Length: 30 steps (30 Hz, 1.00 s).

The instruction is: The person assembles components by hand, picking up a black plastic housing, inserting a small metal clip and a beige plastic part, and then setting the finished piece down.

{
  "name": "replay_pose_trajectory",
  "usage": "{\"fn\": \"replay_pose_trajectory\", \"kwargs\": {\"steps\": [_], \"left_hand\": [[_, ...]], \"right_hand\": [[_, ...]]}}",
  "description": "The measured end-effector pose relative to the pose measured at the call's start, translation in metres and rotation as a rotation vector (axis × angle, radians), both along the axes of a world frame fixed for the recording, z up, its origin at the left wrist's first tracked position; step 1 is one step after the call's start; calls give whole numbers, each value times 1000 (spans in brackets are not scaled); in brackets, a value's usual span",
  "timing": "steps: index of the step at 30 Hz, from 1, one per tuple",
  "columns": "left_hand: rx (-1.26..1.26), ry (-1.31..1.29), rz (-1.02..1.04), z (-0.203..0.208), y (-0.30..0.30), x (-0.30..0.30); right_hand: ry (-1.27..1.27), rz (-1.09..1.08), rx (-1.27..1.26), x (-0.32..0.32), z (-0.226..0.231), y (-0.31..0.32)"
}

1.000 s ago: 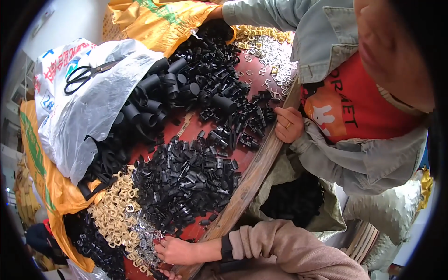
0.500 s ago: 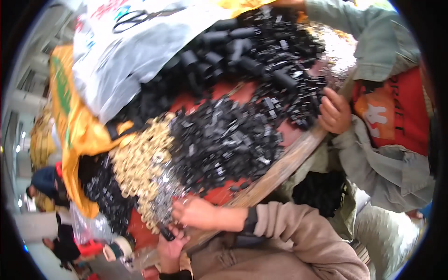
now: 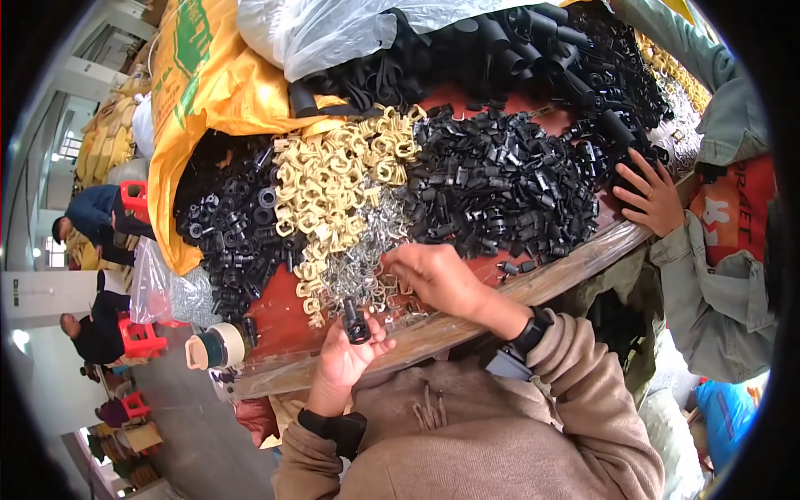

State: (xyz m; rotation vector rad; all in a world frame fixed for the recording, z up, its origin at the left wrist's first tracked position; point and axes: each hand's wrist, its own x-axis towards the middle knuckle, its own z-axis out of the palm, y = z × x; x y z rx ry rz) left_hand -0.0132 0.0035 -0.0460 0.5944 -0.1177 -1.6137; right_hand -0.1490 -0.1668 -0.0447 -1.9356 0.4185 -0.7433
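Note:
Between the fingers and thumb of my left hand (image 3: 343, 357), near the front edge of the table, is a short black cylindrical plastic part (image 3: 356, 322), held upright. My right hand (image 3: 442, 279) is to its right, over the lower end of a heap of small silver wire clips (image 3: 367, 254). Its thumb and fingertips are pinched together, and whatever they may hold is too small to make out. Beside the clips lie cream-coloured plastic rings (image 3: 321, 187). A large heap of small black plastic pieces (image 3: 508, 183) spreads beyond my right hand.
A wooden rail (image 3: 533, 287) edges the red tabletop (image 3: 275, 312). Black ring-shaped parts (image 3: 229, 221) spill from a yellow sack (image 3: 225, 92) at left. A roll of tape (image 3: 218, 346) stands at the left corner. A co-worker's hand (image 3: 654, 192) reaches over the right side.
The view has shifted, and the blur has gone. My left hand still holds the black part, which now shows more fully. The co-worker's fingers have spread over the black pieces.

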Motion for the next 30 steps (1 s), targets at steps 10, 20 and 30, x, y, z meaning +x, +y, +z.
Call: {"fn": "replay_pose_trajectory", "kwargs": {"steps": [10,20,30], "left_hand": [[-52,-39,-1,-2,0,-1],[-58,-82,22,0,1,-5],[-145,-189,-157,4,-8,-15]], "right_hand": [[-67,71,676,0,-5,-8],[-54,224,891,-4,5,6],[-84,472,922,-15,3,38]]}}
